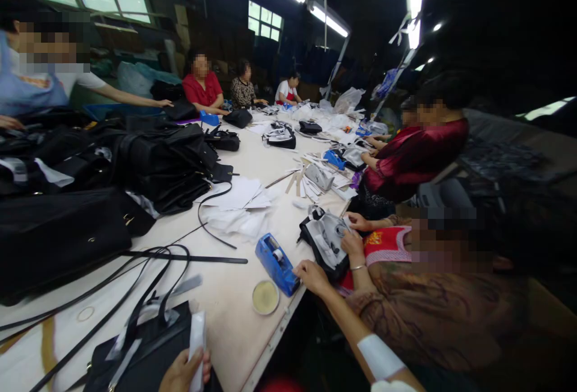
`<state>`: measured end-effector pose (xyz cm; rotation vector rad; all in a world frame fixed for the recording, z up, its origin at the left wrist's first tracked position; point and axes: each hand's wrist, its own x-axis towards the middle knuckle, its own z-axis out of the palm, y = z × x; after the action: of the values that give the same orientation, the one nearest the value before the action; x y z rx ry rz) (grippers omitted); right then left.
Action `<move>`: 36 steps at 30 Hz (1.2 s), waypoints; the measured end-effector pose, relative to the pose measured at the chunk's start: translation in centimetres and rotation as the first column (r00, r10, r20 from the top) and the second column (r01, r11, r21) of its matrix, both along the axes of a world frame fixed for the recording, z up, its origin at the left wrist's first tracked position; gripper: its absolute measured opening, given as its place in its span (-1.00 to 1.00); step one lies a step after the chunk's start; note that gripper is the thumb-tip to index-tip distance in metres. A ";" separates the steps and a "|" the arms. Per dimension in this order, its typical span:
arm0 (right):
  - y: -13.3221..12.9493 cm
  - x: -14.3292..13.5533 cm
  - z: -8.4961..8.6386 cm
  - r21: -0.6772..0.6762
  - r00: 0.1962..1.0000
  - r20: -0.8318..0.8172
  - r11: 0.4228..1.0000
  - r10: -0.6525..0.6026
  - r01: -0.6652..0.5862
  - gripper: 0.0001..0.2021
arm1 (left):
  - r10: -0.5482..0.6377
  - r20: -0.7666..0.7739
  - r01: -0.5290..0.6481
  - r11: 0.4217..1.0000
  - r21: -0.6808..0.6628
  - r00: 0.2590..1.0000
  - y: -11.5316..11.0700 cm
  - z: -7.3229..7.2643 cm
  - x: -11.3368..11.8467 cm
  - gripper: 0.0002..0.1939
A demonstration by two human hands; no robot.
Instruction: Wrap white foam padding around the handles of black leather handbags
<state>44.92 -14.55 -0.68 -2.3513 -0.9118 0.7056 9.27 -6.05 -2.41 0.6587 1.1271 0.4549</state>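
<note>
L hand (184, 373) & blk bag (157, 350) cut off @ btm; R hand (312, 276) grip unclear.

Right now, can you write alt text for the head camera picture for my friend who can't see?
A person's left hand holds a white strip by a black bag, and the right hand is at the end of a blue tape dispenser. Other people are around the table, with black bags piled at the picture's left.

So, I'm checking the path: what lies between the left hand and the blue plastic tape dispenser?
From the left hand toward the dispenser, the head view shows pale tabletop, then a round, pale-rimmed, yellowish dish.
</note>
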 end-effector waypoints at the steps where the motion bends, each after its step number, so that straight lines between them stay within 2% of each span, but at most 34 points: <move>1: -0.3 -0.1 0.0 0.003 1.000 -0.020 1.000 -0.005 0.005 -0.81 | 0.004 0.003 -0.004 1.000 -0.003 1.000 -0.1 -0.1 0.0 -0.56; 8: -2.3 -0.7 -1.5 -0.041 0.963 -0.234 0.991 -0.136 0.131 -0.79 | -0.051 0.011 0.051 0.998 0.035 0.999 0.0 -1.1 -0.6 -0.61; 12: -2.7 -1.0 -2.2 -0.062 0.942 -0.298 0.988 -0.155 0.143 -0.84 | -0.071 0.012 0.071 0.997 0.039 0.997 0.0 -1.0 -0.8 -0.63; 15: -2.8 -0.9 -2.4 -0.070 0.949 -0.277 0.988 -0.149 0.135 -0.85 | -0.062 0.022 0.061 0.997 0.047 0.998 0.1 -0.9 -0.7 -0.65; 19: -3.9 -1.3 -2.2 -0.075 0.983 -0.136 0.990 -0.127 0.118 -0.87 | -0.039 0.014 0.038 0.997 0.067 0.999 0.1 -0.9 -0.6 -0.65; 23: -5.2 -3.4 -1.5 -0.084 1.000 -0.029 0.996 -0.001 -0.001 -0.85 | -0.005 0.001 0.005 0.994 0.112 1.000 -0.7 0.3 -0.3 -0.67; 26: -3.8 -6.4 -0.7 0.040 0.985 -0.082 0.988 0.154 -0.151 -0.84 | 0.023 0.006 -0.024 0.989 0.145 1.000 -0.8 1.3 0.1 -0.68; 28: -1.8 -9.4 0.0 0.178 0.927 -0.242 0.952 0.287 -0.248 -0.81 | 0.053 0.005 -0.053 0.988 0.143 0.999 -0.6 1.5 0.3 -0.68; 31: 1.3 -14.6 1.3 0.329 0.745 -0.458 0.871 0.485 -0.364 -0.80 | 0.066 0.010 -0.067 0.989 0.136 0.998 -0.6 1.2 0.4 -0.65; 33: 3.0 -17.4 1.9 0.381 0.678 -0.471 0.823 0.565 -0.421 -0.81 | 0.045 0.022 -0.047 0.988 0.145 0.999 -0.7 1.0 0.3 -0.65; 36: 4.4 -19.7 2.1 0.403 0.674 -0.405 0.782 0.618 -0.475 -0.81 | 0.013 0.048 -0.021 0.985 0.172 0.999 -0.8 1.1 0.2 -0.66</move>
<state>25.22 -10.12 1.39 -1.4928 -1.3702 1.2922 9.43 -6.84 -1.32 0.7855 1.0570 0.5847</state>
